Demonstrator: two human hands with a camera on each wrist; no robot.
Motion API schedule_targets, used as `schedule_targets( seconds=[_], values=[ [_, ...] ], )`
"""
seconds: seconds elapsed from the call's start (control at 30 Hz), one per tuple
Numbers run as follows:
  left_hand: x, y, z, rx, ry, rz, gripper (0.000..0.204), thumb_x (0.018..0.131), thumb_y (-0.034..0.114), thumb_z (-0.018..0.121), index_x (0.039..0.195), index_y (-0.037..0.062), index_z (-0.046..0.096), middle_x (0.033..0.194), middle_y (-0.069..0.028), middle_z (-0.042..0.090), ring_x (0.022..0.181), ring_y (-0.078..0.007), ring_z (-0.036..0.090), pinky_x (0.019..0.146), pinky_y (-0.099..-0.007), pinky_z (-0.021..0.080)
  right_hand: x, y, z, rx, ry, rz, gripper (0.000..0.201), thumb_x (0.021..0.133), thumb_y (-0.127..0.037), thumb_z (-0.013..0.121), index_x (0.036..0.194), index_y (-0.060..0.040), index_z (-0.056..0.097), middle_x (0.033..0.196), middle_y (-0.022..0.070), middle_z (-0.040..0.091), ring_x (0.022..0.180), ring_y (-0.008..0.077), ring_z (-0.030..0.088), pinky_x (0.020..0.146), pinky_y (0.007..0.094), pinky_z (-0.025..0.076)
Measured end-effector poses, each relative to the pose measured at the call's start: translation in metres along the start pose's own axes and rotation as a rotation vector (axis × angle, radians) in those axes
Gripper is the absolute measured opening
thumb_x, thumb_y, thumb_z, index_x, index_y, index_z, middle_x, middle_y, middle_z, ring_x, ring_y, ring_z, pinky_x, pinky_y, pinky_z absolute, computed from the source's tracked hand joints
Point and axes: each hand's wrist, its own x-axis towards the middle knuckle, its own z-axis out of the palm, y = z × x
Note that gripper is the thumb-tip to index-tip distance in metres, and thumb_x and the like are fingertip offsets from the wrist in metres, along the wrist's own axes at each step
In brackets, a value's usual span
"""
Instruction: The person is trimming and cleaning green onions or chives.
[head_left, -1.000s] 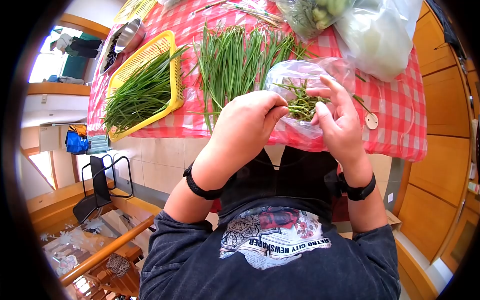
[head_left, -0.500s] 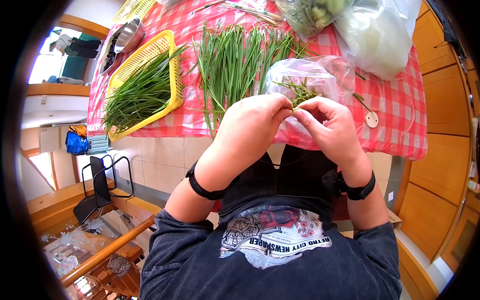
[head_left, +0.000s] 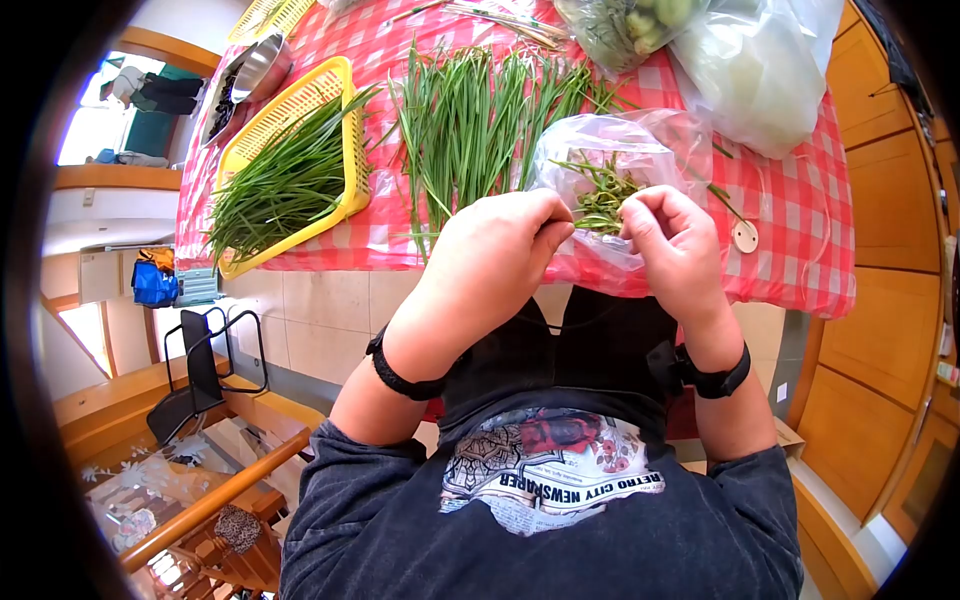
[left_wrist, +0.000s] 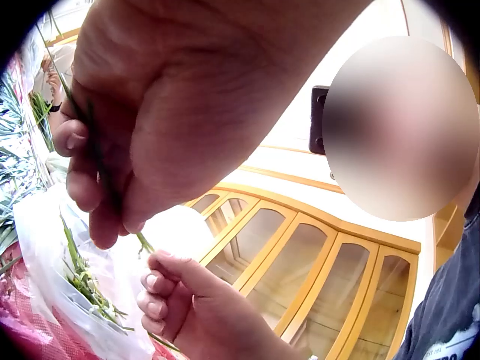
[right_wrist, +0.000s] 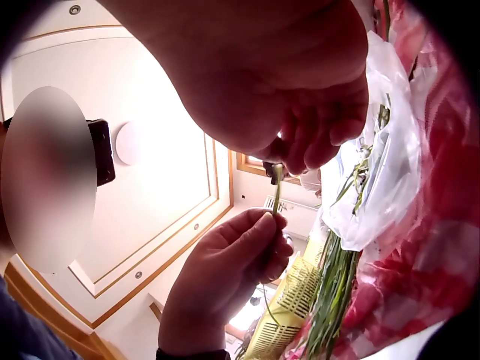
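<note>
My left hand (head_left: 500, 240) pinches a single green chive stalk (right_wrist: 277, 191) between thumb and fingers; its long leaf runs back through the palm in the left wrist view. To its right, my right hand (head_left: 682, 250) has thumb and forefinger closed together with the other fingers curled. In the left wrist view those fingertips grip the short end of the stalk. Just beyond both hands lies a clear plastic bag (head_left: 562, 150) holding greenish stem trimmings (head_left: 603, 200). Left of the bag, a broad row of long chives (head_left: 455, 130) is spread on the table.
A yellow basket (head_left: 352, 170) full of chives (head_left: 280, 190) stands on the left of the red checked tablecloth (head_left: 385, 235). Behind it is a metal bowl (head_left: 262, 72). Filled plastic bags (head_left: 755, 85) sit at the back right, and a round white tag (head_left: 744, 238) lies near the right.
My right hand goes from spread fingers over the bag to meeting the left fingertips, then draws slightly right with its fingers closed. The left hand stays nearly in place.
</note>
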Motion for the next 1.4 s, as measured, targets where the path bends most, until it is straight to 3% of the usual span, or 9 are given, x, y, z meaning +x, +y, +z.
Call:
schedule_targets(
  seconds=[0.2,0.4,0.47,0.6,0.7,1.03,1.1,1.2,1.4],
  values=[
    [-0.002,0.000,-0.002,-0.061,-0.008,-0.037,0.012,0.098,0.011,0.070,0.103,-0.0002,0.070,0.084,-0.0177,0.071,0.075,-0.0346,0.071,0.069,-0.0397,0.054,0.004,0.005,-0.016,0.068,0.018,-0.002,0.020,0.109,-0.017,0.061,0.098,-0.0015,0.064,0.081,-0.0016,0.064,0.072,0.0038,0.056,0.067,0.0234,0.046],
    [0.000,0.002,0.001,-0.104,-0.009,-0.041,0.013,0.099,0.011,0.070,0.106,0.0002,0.070,0.085,-0.0177,0.073,0.074,-0.0324,0.071,0.068,-0.0377,0.054,-0.001,-0.002,-0.008,-0.202,-0.071,0.044,0.023,0.111,-0.021,0.057,0.102,-0.0017,0.065,0.084,0.0002,0.065,0.072,0.0051,0.054,0.068,0.0236,0.046],
    [0.000,0.002,0.001,-0.101,-0.013,-0.037,0.013,0.099,0.011,0.070,0.107,0.0005,0.070,0.086,-0.0177,0.073,0.074,-0.0324,0.072,0.068,-0.0376,0.054,-0.001,-0.006,0.009,0.034,0.144,-0.043,0.022,0.110,-0.019,0.058,0.105,-0.0006,0.070,0.088,0.0006,0.066,0.071,0.0054,0.054,0.069,0.0237,0.047],
    [0.002,0.002,0.001,-0.097,-0.013,-0.030,0.014,0.099,0.012,0.070,0.107,0.0013,0.071,0.087,-0.0175,0.073,0.075,-0.0333,0.072,0.068,-0.0385,0.054,-0.001,-0.006,0.001,0.069,0.079,-0.033,0.016,0.106,-0.013,0.063,0.108,0.0000,0.073,0.092,0.0005,0.067,0.073,0.0048,0.056,0.070,0.0229,0.048],
    [0.001,0.000,0.004,-0.072,-0.018,-0.020,0.014,0.098,0.013,0.071,0.108,0.0019,0.071,0.088,-0.0176,0.073,0.077,-0.0345,0.071,0.069,-0.0396,0.055,-0.002,-0.005,-0.004,-0.181,-0.072,-0.135,0.013,0.096,-0.010,0.077,0.105,-0.0008,0.074,0.086,-0.0008,0.069,0.070,0.0045,0.056,0.063,0.0228,0.045],
    [-0.001,-0.001,0.010,-0.031,-0.044,-0.012,0.015,0.095,0.014,0.073,0.105,0.0027,0.071,0.090,-0.0179,0.072,0.080,-0.0367,0.071,0.072,-0.0421,0.055,-0.005,0.002,-0.003,-0.061,-0.021,-0.011,0.012,0.102,-0.011,0.071,0.103,0.0013,0.071,0.086,-0.0021,0.067,0.077,0.0030,0.059,0.068,0.0223,0.048],
    [-0.001,-0.003,0.012,-0.028,-0.046,-0.009,0.016,0.095,0.014,0.073,0.105,0.0027,0.071,0.090,-0.0177,0.072,0.079,-0.0362,0.071,0.071,-0.0417,0.055,-0.004,0.000,-0.004,-0.076,-0.057,0.015,0.013,0.105,-0.011,0.067,0.107,0.0014,0.068,0.093,0.0013,0.070,0.085,0.0066,0.065,0.078,0.0231,0.052],
    [0.000,-0.004,0.012,-0.051,-0.047,-0.021,0.016,0.095,0.014,0.074,0.105,0.0023,0.071,0.088,-0.0173,0.073,0.077,-0.0347,0.071,0.070,-0.0404,0.055,-0.004,0.000,0.000,-0.035,-0.007,0.000,0.013,0.103,-0.012,0.070,0.103,0.0015,0.071,0.087,-0.0013,0.069,0.080,0.0044,0.061,0.072,0.0230,0.050],
    [0.002,-0.004,0.009,-0.096,-0.045,-0.045,0.014,0.094,0.011,0.076,0.103,0.0006,0.072,0.084,-0.0166,0.073,0.071,-0.0305,0.070,0.066,-0.0373,0.054,-0.003,-0.001,-0.003,-0.034,0.037,-0.021,0.015,0.102,-0.012,0.071,0.105,0.0025,0.070,0.090,0.0023,0.073,0.084,0.0071,0.067,0.077,0.0242,0.054]
  ],
)
